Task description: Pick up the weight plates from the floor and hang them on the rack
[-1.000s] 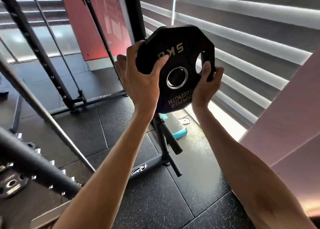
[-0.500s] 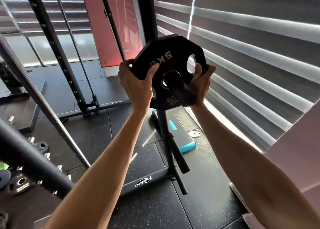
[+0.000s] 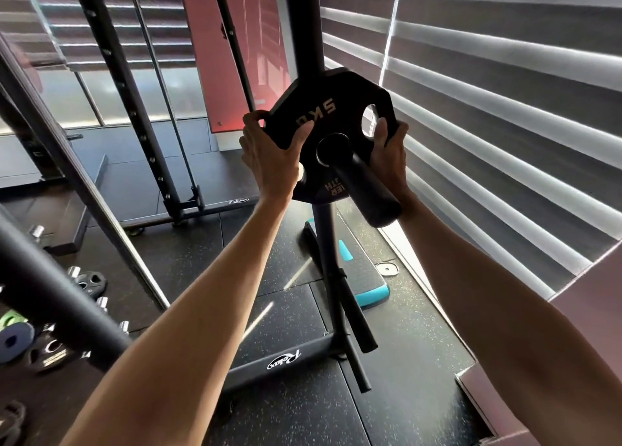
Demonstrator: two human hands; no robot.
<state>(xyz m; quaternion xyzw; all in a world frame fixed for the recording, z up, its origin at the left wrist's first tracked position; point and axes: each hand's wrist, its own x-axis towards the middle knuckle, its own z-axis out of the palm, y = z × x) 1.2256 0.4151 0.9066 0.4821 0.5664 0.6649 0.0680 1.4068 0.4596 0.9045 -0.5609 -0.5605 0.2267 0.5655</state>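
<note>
I see both hands up at the rack [image 3: 304, 28], with the black 5 kg plate [image 3: 331, 122] held between them. The left hand [image 3: 269, 156] clamps the plate's left edge, thumb on its face; the right hand [image 3: 387, 152] grips the right edge, just below a handle cut-out. The plate's centre hole sits threaded over the upper peg [image 3: 365, 186] — the peg's end juts out toward me. How close the plate is to the upright I can't quite judge. More plates [image 3: 50, 351] lie on the floor [image 3: 296, 412], lower left.
</note>
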